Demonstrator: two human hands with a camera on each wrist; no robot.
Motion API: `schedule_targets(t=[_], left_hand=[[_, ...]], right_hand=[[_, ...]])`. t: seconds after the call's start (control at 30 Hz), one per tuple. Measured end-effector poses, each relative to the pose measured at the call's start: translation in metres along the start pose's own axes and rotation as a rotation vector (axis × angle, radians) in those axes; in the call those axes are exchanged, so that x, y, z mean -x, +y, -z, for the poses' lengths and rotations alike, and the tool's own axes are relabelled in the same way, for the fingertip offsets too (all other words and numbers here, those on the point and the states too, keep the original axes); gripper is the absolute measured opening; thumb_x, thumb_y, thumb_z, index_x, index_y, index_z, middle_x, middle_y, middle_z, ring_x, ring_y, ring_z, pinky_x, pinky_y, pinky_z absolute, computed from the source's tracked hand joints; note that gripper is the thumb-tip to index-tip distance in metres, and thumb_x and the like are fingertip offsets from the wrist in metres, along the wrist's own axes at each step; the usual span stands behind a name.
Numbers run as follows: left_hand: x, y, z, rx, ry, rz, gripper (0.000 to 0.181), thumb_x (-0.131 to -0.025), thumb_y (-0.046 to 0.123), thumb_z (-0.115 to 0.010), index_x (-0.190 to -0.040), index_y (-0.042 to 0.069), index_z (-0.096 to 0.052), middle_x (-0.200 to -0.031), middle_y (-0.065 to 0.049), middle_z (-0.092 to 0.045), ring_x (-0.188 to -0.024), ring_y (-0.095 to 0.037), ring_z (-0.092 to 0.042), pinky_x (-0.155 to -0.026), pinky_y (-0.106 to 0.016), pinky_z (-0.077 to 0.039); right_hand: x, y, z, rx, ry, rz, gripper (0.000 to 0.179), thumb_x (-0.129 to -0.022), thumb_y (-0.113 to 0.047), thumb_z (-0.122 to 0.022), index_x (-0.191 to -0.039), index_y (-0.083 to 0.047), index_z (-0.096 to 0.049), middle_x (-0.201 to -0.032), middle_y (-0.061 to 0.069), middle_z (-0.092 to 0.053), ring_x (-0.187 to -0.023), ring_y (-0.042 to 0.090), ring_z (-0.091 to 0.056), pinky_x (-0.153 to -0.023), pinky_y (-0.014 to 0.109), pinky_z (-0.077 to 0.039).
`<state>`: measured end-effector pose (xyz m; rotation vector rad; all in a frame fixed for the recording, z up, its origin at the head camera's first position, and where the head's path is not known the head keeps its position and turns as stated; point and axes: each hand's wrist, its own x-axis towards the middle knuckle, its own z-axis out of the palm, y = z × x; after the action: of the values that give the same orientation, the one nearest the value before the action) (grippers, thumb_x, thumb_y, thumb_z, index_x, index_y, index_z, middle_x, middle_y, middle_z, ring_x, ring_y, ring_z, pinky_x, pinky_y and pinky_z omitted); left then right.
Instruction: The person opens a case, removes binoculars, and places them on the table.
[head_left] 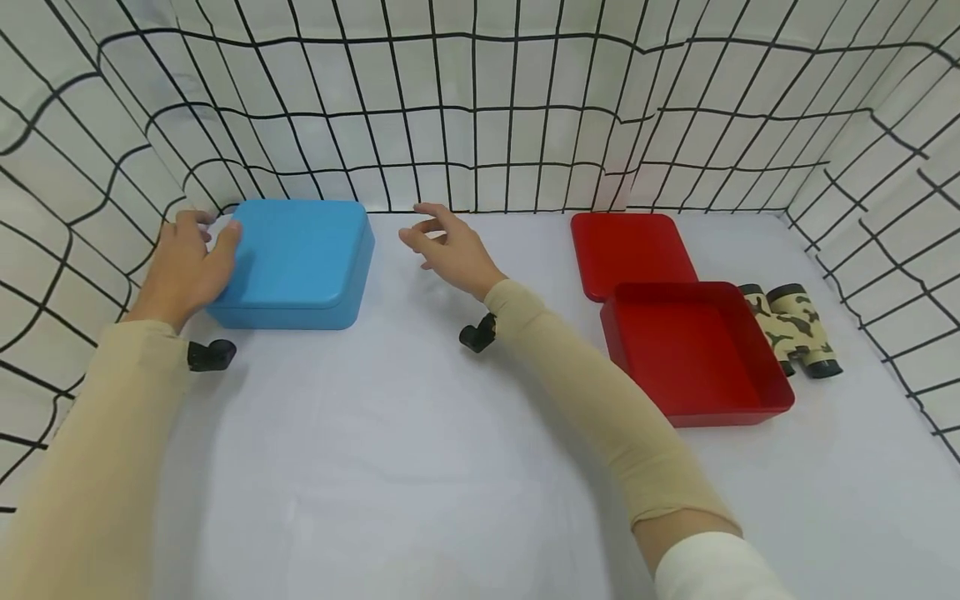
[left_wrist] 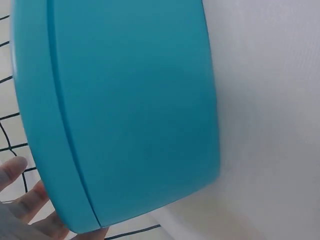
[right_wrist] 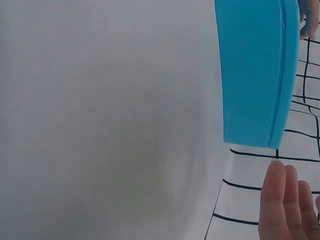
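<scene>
Binoculars (head_left: 799,329) showing only in head view, three o'clock, red box (head_left: 693,358) partly hiding them | blue box (head_left: 300,258) sitting at nine o'clock | left hand (head_left: 182,268) flanking it, fingers apart | right hand (head_left: 456,254) hovering, loosely bent

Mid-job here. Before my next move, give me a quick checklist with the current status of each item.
1. Left hand at the blue box: ok, by its left side.
2. Right hand on the blue box: not ok, it is apart from it.
3. Blue box closed: ok.
4. Blue box contents: cannot tell.
5. Red box open: ok, red lid off behind it.
6. Binoculars clear of both hands: ok.
</scene>
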<state>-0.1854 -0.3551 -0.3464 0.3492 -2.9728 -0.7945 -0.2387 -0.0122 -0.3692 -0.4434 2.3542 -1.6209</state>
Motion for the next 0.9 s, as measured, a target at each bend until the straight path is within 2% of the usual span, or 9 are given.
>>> schedule_targets(t=[0.13, 0.27, 0.47, 0.7, 0.9], left_hand=[[0.001, -0.006, 0.004, 0.087, -0.044, 0.02, 0.087, -0.103, 0.063, -0.026, -0.165, 0.005, -0.007, -0.163, -0.036, -0.024, -0.142, -0.059, -0.033, -0.111, -0.078, -0.03], [0.003, -0.013, 0.008, 0.195, -0.086, 0.069, 0.086, -0.102, 0.064, -0.032, -0.166, 0.012, -0.004, -0.168, -0.031, -0.021, -0.146, -0.056, -0.03, -0.114, -0.075, -0.028], [0.005, -0.021, 0.009, 0.34, -0.117, 0.115, 0.075, -0.106, 0.053, -0.036, -0.166, 0.02, -0.005, -0.17, -0.027, -0.017, -0.152, -0.052, -0.026, -0.122, -0.069, -0.025], [0.008, -0.028, 0.006, 0.414, -0.115, 0.126, 0.064, -0.109, 0.04, -0.036, -0.166, 0.031, -0.009, -0.172, -0.014, -0.027, -0.155, -0.044, -0.029, -0.124, -0.064, -0.029], [0.012, -0.038, 0.005, 0.464, -0.167, 0.172, 0.061, -0.109, 0.037, -0.036, -0.166, 0.035, -0.015, -0.175, -0.014, -0.017, -0.156, -0.047, -0.026, -0.124, -0.065, -0.029]], right_hand=[[-0.002, 0.0, -0.012, -0.013, -0.035, -0.022, 0.067, -0.101, -0.049, -0.062, -0.159, -0.029, -0.036, -0.142, -0.002, -0.059, -0.116, 0.027, -0.072, -0.099, 0.033, -0.057], [-0.004, -0.001, -0.023, -0.044, -0.068, -0.049, 0.068, -0.1, -0.048, -0.064, -0.159, -0.032, -0.035, -0.146, -0.001, -0.056, -0.111, 0.026, -0.075, -0.099, 0.031, -0.057], [-0.007, 0.0, -0.034, -0.116, -0.113, -0.062, 0.069, -0.099, -0.041, -0.067, -0.16, -0.033, -0.034, -0.15, 0.003, -0.054, -0.117, 0.026, -0.073, -0.102, 0.034, -0.057], [-0.008, 0.001, -0.045, -0.093, -0.16, -0.052, 0.074, -0.097, -0.04, -0.069, -0.161, -0.036, -0.032, -0.158, 0.003, -0.047, -0.136, 0.021, -0.06, -0.106, 0.034, -0.055], [-0.011, 0.003, -0.055, -0.103, -0.164, -0.055, 0.081, -0.093, -0.042, -0.074, -0.161, -0.037, -0.03, -0.161, 0.003, -0.042, -0.143, 0.023, -0.055, -0.108, 0.041, -0.053]])
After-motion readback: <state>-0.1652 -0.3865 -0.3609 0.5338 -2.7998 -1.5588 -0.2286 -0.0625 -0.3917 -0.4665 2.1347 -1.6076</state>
